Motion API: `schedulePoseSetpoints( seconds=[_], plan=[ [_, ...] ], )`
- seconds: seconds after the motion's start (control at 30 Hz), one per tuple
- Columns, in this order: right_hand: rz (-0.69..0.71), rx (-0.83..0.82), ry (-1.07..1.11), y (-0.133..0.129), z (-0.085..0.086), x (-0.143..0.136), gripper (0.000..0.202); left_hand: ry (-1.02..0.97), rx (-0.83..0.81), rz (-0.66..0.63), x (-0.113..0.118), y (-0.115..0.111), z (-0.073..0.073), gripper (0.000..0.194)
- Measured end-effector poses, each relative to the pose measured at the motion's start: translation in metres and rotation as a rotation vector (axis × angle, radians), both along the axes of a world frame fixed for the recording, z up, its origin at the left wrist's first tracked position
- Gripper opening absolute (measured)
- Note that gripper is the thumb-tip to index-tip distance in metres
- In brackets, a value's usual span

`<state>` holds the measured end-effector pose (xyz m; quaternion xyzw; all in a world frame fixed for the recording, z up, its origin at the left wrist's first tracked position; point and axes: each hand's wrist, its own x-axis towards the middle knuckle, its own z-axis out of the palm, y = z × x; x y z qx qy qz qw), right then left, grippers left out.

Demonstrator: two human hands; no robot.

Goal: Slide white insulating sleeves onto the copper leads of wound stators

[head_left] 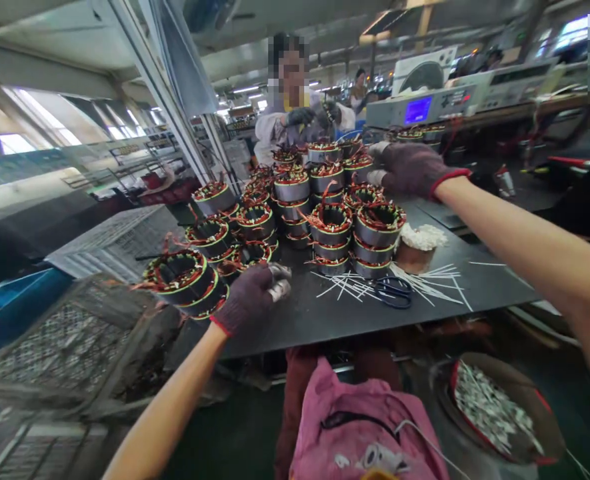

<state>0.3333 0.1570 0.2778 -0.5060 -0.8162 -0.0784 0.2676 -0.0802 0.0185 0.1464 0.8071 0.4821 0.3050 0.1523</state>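
My left hand (255, 297), in a dark glove with pale fingertips, is low over the near table edge. Its fingers stretch to the right with nothing visible in them, close beside a stator (207, 293) wound with copper wire. My right hand (412, 167), gloved the same way, reaches across to the back of the stacks. Its thumb and fingers are apart, at the right side of another stator (357, 167); whether they touch it is unclear. Several more stators stand in stacks between my hands, with orange lead wires sticking up.
Blue-handled scissors (395, 292) lie among thin white sticks (342, 285) on the dark table (295, 327). Behind them is a brown tub (415, 257) of white pieces. A co-worker (295, 110) handles something opposite. A test instrument (419, 110) stands right; a bin (539, 413) sits below.
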Motion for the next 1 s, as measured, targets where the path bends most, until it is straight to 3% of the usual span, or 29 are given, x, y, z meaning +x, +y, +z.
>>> schedulePoseSetpoints(
  seconds=[0.1,0.23,0.3,0.37,0.4,0.47,0.57,0.67,0.73,0.8,0.9,1.0],
  plan=[
    [-0.34,-0.048,-0.205,-0.01,0.02,-0.005,0.06,-0.054,-0.126,-0.008,0.015,-0.01,-0.047,0.028],
    [-0.601,-0.067,-0.123,-0.013,0.068,-0.001,0.069,-0.173,-0.329,0.076,0.028,-0.007,-0.107,0.029],
    [-0.651,-0.027,-0.031,-0.014,0.086,0.001,0.069,-0.276,-0.38,0.121,0.031,-0.005,-0.127,0.028],
    [-0.587,0.052,0.029,-0.021,0.085,-0.005,0.063,-0.36,-0.379,0.151,0.031,-0.004,-0.141,0.027],
    [-0.537,0.084,0.051,-0.027,0.075,-0.011,0.061,-0.388,-0.371,0.16,0.031,-0.004,-0.146,0.027],
    [-0.422,0.14,0.044,-0.046,0.037,-0.027,0.06,-0.437,-0.368,0.174,0.03,-0.005,-0.154,0.024],
    [-0.092,0.269,-0.125,-0.087,-0.05,-0.05,0.058,-0.472,-0.38,0.189,0.027,-0.002,-0.158,0.021],
    [0.384,0.231,-0.303,-0.124,-0.137,-0.069,0.043,-0.477,-0.383,0.215,0.026,0.003,-0.149,0.024],
    [0.51,0.14,-0.291,-0.134,-0.179,-0.082,0.039,-0.497,-0.33,0.21,0.029,0.009,-0.132,0.026],
    [0.528,0.024,-0.284,-0.132,-0.206,-0.097,0.036,-0.533,-0.253,0.181,0.036,0.017,-0.109,0.027],
    [0.532,-0.11,-0.27,-0.112,-0.228,-0.121,0.035,-0.576,-0.158,0.159,0.055,0.034,-0.076,0.029],
    [0.543,-0.163,-0.188,-0.084,-0.244,-0.143,0.035,-0.634,-0.103,0.163,0.078,0.056,-0.061,0.035]
  ],
)
